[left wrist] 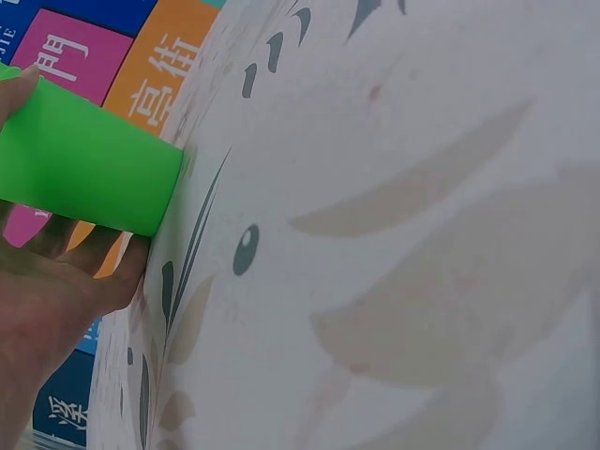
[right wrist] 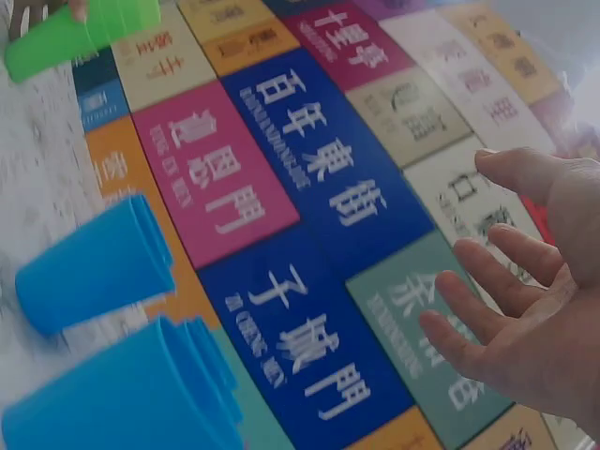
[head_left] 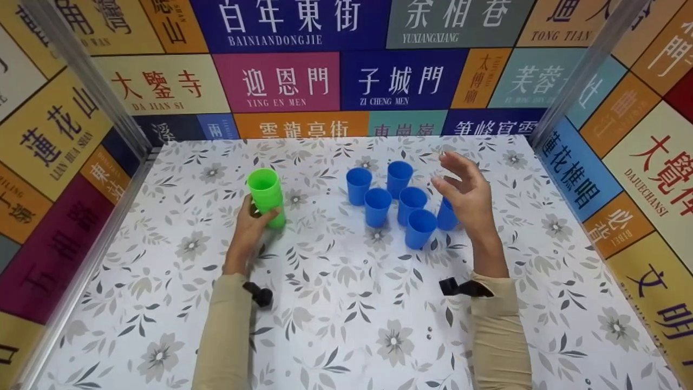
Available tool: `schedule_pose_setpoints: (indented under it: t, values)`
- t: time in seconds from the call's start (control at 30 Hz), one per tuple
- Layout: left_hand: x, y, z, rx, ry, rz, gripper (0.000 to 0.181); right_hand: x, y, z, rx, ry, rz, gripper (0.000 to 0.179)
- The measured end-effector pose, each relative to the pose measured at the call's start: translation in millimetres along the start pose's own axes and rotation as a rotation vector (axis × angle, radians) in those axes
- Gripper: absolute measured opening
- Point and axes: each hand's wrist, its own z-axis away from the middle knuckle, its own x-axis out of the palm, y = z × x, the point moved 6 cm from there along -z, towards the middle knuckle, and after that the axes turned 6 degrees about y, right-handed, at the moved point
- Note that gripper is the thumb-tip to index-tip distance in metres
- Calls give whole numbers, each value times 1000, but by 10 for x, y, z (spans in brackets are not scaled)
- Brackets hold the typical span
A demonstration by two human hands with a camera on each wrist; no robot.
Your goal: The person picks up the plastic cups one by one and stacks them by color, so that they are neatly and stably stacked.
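Note:
On the left of the table stands a stack of green cups [head_left: 265, 187], one nested in another, and my left hand [head_left: 250, 230] grips it low down with the thumb across the near side. The left wrist view shows the lower green cup [left wrist: 89, 155] with its base at the table and fingers below it. My right hand [head_left: 466, 197] is raised at the right with its fingers apart and nothing in them. Beneath and beside it, several blue cups [head_left: 420, 229] stand upright, mouths up, in a loose group. One blue cup [head_left: 446, 215] is partly hidden behind the right hand.
A table cover [head_left: 335, 325] with grey flowers and leaves lies under everything. Panels with Chinese place names [head_left: 276, 81] wall in the back and both sides, and clear posts [head_left: 582, 70] stand at the back corners. Each wrist wears a black strap with a small camera [head_left: 262, 296].

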Motion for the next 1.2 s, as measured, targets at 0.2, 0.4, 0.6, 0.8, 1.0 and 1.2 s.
schedule_pose_setpoints:
  t: [0.2,0.4,0.6,0.8,1.0,1.2]
  values:
    - [13,40,36,-12,1,-2,74,-297,207,-68,15,74,49,55]
    - [-3,-151,-90,-25,18,12,75,-496,443,-119,50,62,98,57]
    - [-3,-220,-137,12,32,-10,75,-672,690,-110,151,61,178,66]
    - [-21,-238,-127,-8,32,-11,75,-708,788,-29,219,-26,177,70]
    - [-15,-90,-32,-35,8,-4,75,-689,933,24,256,-136,193,74]
    - [4,65,67,-28,3,-13,74,-671,940,62,278,-166,208,76]
